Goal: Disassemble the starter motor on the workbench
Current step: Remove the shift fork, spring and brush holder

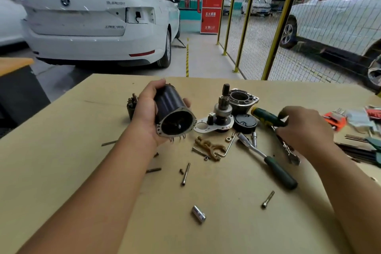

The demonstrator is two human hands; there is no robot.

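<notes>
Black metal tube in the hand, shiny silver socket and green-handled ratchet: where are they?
Black metal tube (169, 101), head view, on its curved side.
Shiny silver socket (198, 214), head view, on its middle.
Green-handled ratchet (280, 173), head view, on its green grip.

Colours noted at the workbench
Black motor housing (172, 107); green-and-yellow screwdriver handle (266, 116); dark green ratchet grip (281, 173); tan benchtop (206, 212); silver socket (198, 214); white sedan (99, 16); red fire cabinet (212, 0); yellow fence posts (245, 20)
</notes>
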